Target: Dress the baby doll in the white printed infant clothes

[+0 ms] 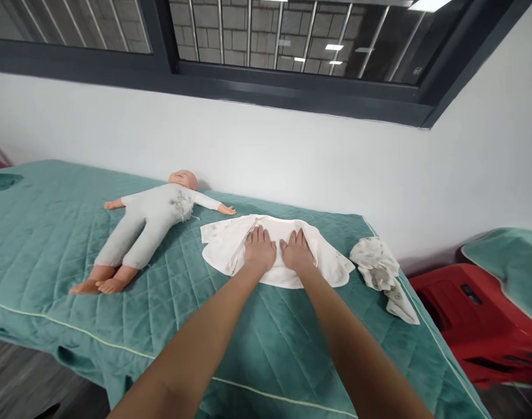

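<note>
A white baby shirt (222, 247) with a faint small print lies spread out on the green quilted cover, its front panels parted. My left hand (260, 250) rests flat on the left part of the shirt, fingers stretched away from me. Beside it, my right hand (297, 251) lies flat on the right part, with a narrow strip of cloth showing between the two. To the left a baby doll (156, 212) with a pale cloth body lies on its back, one arm reaching toward the shirt. A crumpled printed baby garment (379, 270) lies to the right.
The green quilted cover (170, 302) drapes over the bed's front edge. A white wall (266, 151) and a dark-framed window (292, 93) with bars stand behind. At the right is a red plastic stool or chair (471, 314) beside another green cloth (510, 262).
</note>
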The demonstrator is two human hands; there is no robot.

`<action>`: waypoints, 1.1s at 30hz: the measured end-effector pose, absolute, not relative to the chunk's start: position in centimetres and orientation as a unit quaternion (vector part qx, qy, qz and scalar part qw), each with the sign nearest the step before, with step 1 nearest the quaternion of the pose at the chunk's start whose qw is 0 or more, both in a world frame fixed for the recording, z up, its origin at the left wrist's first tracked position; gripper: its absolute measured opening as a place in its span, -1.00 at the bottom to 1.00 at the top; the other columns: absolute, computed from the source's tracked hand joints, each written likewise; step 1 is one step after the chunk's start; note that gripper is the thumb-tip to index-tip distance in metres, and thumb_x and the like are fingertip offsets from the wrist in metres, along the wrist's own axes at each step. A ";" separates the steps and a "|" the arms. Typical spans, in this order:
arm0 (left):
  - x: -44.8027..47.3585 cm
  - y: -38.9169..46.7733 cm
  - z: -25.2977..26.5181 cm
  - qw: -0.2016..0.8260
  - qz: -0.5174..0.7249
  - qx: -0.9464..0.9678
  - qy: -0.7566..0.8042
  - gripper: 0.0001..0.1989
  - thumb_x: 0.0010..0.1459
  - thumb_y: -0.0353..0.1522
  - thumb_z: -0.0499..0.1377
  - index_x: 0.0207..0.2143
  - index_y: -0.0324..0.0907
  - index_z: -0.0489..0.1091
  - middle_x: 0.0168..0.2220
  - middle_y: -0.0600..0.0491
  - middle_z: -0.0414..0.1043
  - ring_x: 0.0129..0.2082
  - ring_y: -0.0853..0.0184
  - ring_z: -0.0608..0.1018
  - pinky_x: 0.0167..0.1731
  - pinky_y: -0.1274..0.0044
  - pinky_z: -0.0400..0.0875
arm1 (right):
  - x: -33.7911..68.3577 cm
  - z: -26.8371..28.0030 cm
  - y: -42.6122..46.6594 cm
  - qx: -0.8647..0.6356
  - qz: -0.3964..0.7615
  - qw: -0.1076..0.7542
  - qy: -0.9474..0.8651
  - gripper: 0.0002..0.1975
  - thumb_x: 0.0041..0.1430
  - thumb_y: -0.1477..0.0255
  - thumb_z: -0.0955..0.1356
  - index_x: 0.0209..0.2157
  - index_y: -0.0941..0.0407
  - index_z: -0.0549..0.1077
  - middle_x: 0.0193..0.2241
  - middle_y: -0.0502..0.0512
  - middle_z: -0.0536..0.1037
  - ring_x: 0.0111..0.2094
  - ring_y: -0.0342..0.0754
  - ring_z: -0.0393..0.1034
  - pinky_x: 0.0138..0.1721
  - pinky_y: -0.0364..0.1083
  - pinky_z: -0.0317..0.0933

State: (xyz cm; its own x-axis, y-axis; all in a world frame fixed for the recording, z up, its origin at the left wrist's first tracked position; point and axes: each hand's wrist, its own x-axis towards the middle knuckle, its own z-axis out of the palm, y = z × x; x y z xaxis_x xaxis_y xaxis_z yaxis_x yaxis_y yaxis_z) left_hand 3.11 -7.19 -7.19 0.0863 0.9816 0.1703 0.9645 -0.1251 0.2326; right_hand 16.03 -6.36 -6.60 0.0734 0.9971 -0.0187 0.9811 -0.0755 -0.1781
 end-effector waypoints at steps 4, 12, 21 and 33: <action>3.0 -8.5 -7.1 0.032 0.147 0.738 0.657 -0.38 0.38 -0.23 -0.20 0.35 -0.39 0.12 0.42 -0.24 -0.04 0.43 0.01 0.04 0.37 0.17 -0.04 | 15.7 -6.4 -8.8 -0.705 0.056 0.050 -0.706 -0.23 0.41 0.12 0.00 0.39 0.42 -0.06 0.43 0.45 -0.19 0.45 0.22 -0.33 0.38 0.17 -0.26; 0.1 -14.4 -6.5 0.000 0.177 0.798 0.576 -0.54 0.39 -0.28 -0.14 0.15 -0.28 0.36 0.27 -0.16 0.29 0.26 0.12 0.32 0.25 0.27 0.18 | 17.1 -6.1 -17.7 -0.577 -0.023 0.121 -0.808 -0.47 0.45 0.24 0.07 0.26 0.22 0.28 0.34 0.30 0.21 0.37 0.13 0.00 0.32 0.15 -0.11; -3.3 -17.7 -5.7 -0.053 0.175 0.779 0.600 -0.65 0.39 -0.29 -0.08 -0.28 -0.18 0.46 -0.22 -0.07 0.50 -0.12 0.13 0.45 -0.12 0.26 0.26 | 21.8 -5.1 -20.3 -0.578 -0.092 0.146 -0.798 -0.68 0.44 0.30 0.18 -0.31 0.10 0.46 -0.25 0.12 0.52 -0.15 0.03 0.35 -0.11 -0.01 0.11; -3.0 -17.6 -5.6 -0.026 0.166 0.775 0.609 -0.66 0.37 -0.30 -0.06 -0.29 -0.17 0.49 -0.25 -0.08 0.55 -0.13 0.14 0.51 -0.10 0.28 0.25 | 21.9 -4.6 -19.7 -0.552 -0.116 0.084 -0.821 -0.58 0.45 0.32 0.15 -0.42 0.13 0.48 -0.44 0.10 0.58 -0.31 -0.02 0.42 -0.19 -0.04 -0.01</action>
State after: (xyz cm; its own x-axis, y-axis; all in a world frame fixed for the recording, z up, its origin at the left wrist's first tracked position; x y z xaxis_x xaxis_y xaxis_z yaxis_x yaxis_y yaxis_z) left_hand -2.96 -17.58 -5.62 0.2040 0.9354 0.2887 0.9527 -0.2576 0.1615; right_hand 21.85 -19.73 -4.55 -0.3754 0.8876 0.2670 0.9268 0.3626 0.0975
